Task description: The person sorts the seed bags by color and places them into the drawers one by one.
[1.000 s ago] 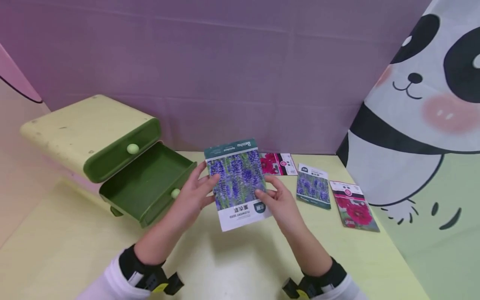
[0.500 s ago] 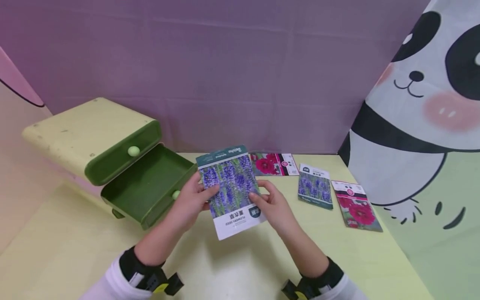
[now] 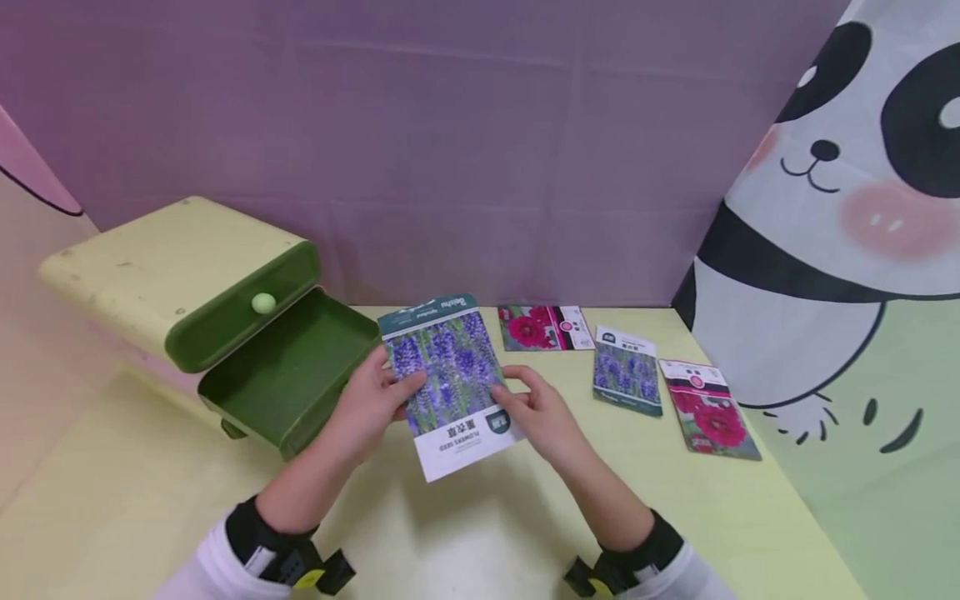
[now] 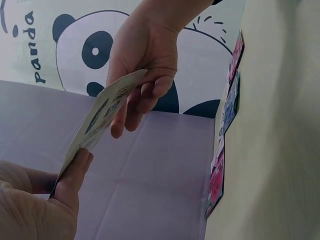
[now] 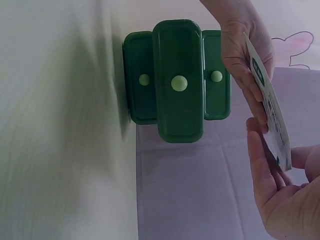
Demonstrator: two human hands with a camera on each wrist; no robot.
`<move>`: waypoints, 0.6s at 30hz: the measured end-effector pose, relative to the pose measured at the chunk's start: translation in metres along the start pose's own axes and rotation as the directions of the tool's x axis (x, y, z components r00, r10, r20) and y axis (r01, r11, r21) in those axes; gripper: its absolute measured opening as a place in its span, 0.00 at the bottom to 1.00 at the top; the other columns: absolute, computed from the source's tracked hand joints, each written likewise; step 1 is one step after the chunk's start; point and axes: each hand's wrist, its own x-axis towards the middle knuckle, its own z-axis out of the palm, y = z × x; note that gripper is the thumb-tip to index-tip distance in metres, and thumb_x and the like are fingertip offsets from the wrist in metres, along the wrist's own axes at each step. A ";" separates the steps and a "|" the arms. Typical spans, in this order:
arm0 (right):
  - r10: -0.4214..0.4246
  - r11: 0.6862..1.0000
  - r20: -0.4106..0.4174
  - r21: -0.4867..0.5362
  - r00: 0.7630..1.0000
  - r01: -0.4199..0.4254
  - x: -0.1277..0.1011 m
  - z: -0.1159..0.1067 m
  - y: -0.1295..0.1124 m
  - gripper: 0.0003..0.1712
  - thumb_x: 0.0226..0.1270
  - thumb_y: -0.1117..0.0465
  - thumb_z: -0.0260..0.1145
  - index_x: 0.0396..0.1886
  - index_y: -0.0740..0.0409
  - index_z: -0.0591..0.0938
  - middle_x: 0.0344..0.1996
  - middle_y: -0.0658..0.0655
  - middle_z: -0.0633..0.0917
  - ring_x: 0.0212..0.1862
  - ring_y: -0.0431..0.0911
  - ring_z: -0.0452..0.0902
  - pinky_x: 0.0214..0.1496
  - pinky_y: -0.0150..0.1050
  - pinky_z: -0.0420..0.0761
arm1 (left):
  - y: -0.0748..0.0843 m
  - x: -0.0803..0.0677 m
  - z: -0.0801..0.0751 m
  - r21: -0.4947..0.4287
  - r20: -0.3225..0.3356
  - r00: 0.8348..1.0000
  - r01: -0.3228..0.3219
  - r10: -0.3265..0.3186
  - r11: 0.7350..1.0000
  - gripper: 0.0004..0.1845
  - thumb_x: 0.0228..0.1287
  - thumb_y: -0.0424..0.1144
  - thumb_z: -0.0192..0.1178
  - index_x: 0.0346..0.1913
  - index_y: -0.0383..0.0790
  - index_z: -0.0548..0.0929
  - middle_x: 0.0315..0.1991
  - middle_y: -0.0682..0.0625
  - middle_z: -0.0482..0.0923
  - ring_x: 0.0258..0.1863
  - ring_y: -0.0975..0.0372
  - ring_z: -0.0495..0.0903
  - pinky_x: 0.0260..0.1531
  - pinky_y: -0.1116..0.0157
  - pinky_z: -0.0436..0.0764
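Note:
Both hands hold one lavender seed packet (image 3: 448,383) above the yellow table (image 3: 487,533), its green header tilted toward the drawer box. My left hand (image 3: 375,402) pinches its left edge with the thumb on the front; my right hand (image 3: 536,412) pinches the right edge. In the left wrist view the packet (image 4: 102,112) shows edge-on between the left thumb (image 4: 70,182) and the right hand (image 4: 142,60). The right wrist view shows the packet (image 5: 272,115) edge-on between the right hand (image 5: 280,197) and the left hand (image 5: 245,55). The open lower green drawer (image 3: 288,375) lies just left of the packet.
A yellow-and-green drawer box (image 3: 180,275) stands at the left, upper drawer closed. Three more seed packets lie at the back right: red-flower (image 3: 543,327), lavender (image 3: 626,381), red-flower (image 3: 708,410). A purple backdrop (image 3: 450,150) and a panda panel (image 3: 847,217) wall the table.
Both hands have carried the lavender packet left and slightly down, toward the open drawer, tilting its top further left.

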 end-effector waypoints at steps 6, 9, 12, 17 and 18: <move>-0.065 0.996 0.081 0.071 0.995 0.060 0.004 -0.011 0.005 0.25 0.76 0.59 0.53 0.68 0.62 0.66 0.51 0.74 0.81 0.44 0.56 0.85 0.43 0.43 0.87 | 0.004 0.001 -0.016 -0.061 -0.058 0.997 0.046 -0.050 0.997 0.24 0.72 0.29 0.50 0.68 0.31 0.61 0.36 0.50 0.85 0.29 0.66 0.84 0.32 0.70 0.85; -0.091 0.994 0.080 0.071 0.993 0.085 0.007 -0.018 0.007 0.26 0.77 0.60 0.50 0.70 0.63 0.61 0.60 0.73 0.75 0.57 0.62 0.78 0.55 0.47 0.83 | 0.006 -0.001 -0.026 -0.092 -0.081 0.995 0.058 -0.066 0.994 0.24 0.72 0.30 0.50 0.68 0.29 0.60 0.32 0.58 0.83 0.27 0.68 0.83 0.29 0.73 0.83; -0.085 0.996 0.056 0.012 0.995 0.085 0.011 -0.031 0.010 0.28 0.78 0.60 0.50 0.72 0.63 0.58 0.67 0.71 0.69 0.65 0.63 0.69 0.65 0.51 0.74 | 0.008 -0.003 -0.036 -0.115 -0.073 0.995 0.055 -0.063 0.992 0.25 0.73 0.31 0.49 0.68 0.28 0.58 0.31 0.60 0.84 0.28 0.69 0.83 0.28 0.74 0.82; 0.026 0.987 -0.044 -0.156 0.999 -0.032 0.023 -0.064 0.016 0.36 0.77 0.50 0.52 0.75 0.62 0.54 0.73 0.67 0.60 0.73 0.61 0.57 0.74 0.54 0.60 | 0.012 -0.009 -0.055 -0.145 -0.045 0.998 0.032 -0.039 0.989 0.28 0.74 0.32 0.48 0.71 0.27 0.54 0.35 0.60 0.84 0.33 0.68 0.85 0.34 0.73 0.84; 0.055 0.979 -0.066 -0.194 0.996 -0.067 0.026 -0.071 0.018 0.38 0.76 0.48 0.52 0.75 0.61 0.53 0.74 0.67 0.58 0.74 0.61 0.55 0.74 0.55 0.58 | 0.012 -0.011 -0.059 -0.148 -0.046 0.998 0.028 -0.035 0.989 0.28 0.74 0.33 0.48 0.71 0.27 0.54 0.35 0.60 0.84 0.33 0.68 0.85 0.35 0.73 0.84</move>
